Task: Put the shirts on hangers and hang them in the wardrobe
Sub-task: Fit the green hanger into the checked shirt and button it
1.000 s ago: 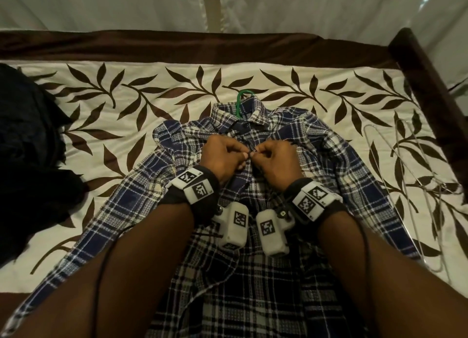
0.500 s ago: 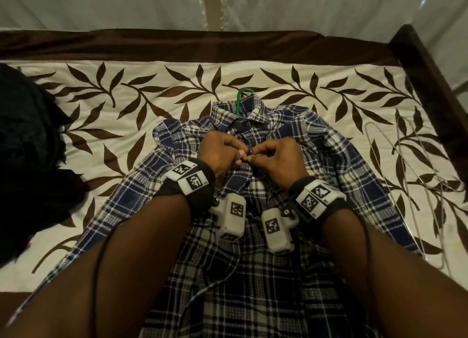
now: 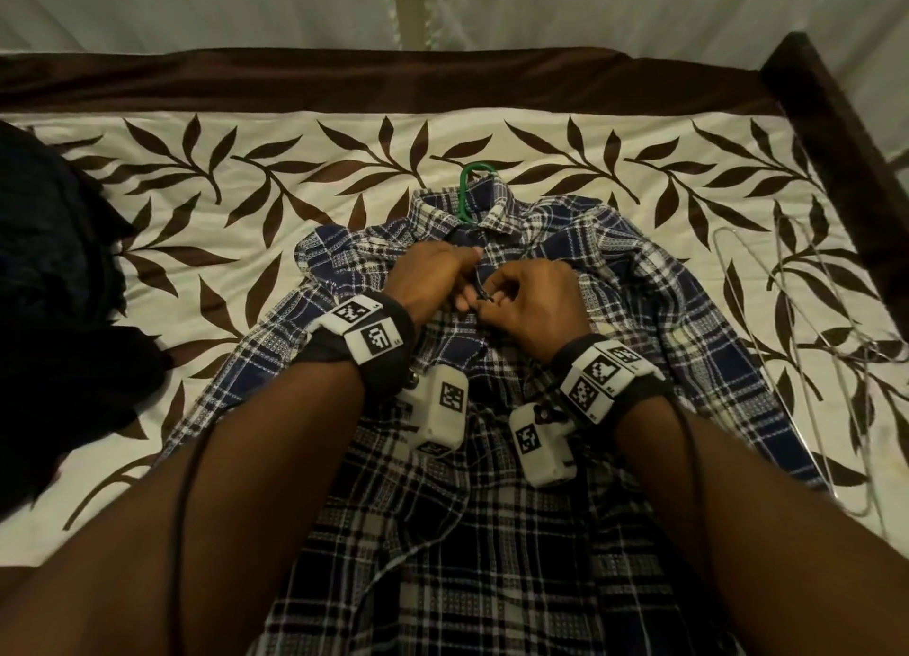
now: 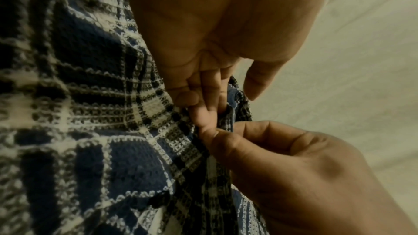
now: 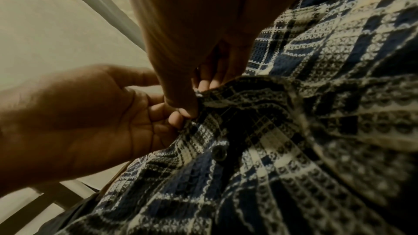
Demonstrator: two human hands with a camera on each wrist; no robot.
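Bed: leaf-print cover, serving as the work surface. A dark pile of clothing lies at its left edge; spare wire hangers lie at its right, apart from the work, presumably awaiting further shirts.

Plaid shirt: spread flat, front up, collar toward the far side. A green hanger hook projects from the collar, so the hanger appears already seated inside; laying the garment flat keeps it from slipping during fastening.

Left hand and right hand: meeting at the placket just below the collar. In the wrist views each hand has thumb and fingertips closed on a fabric edge, the two edges drawn together. Judgement: an upper button is being fastened so the shirt stays on the hanger.

Button: one lower button shows on the placket, beneath the pinch. Whether it is fastened cannot be told.

Wardrobe: not in view; hanging not yet done.
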